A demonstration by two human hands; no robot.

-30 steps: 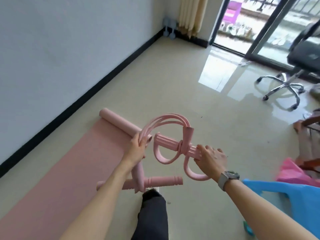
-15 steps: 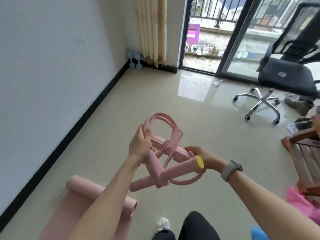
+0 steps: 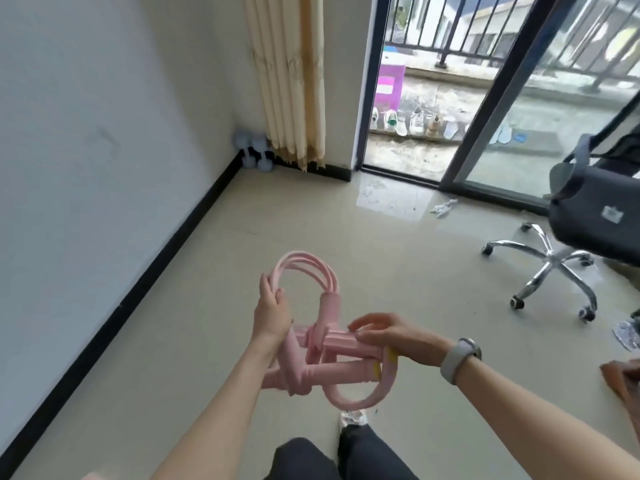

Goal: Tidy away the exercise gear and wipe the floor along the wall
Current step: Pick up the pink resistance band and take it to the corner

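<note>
Above bare floor [image 3: 214, 358], both hands' fingers grip pink pedal puller [image 3: 311, 362]; dumbbells [image 3: 254, 152] in corner, office chair [image 3: 561, 244] right.

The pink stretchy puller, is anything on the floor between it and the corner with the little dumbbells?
Nothing visible is. The pink puller is in both hands, left hand and right hand. The floor along the wall up to the dumbbells looks bare. The office chair stands off to the right.
</note>
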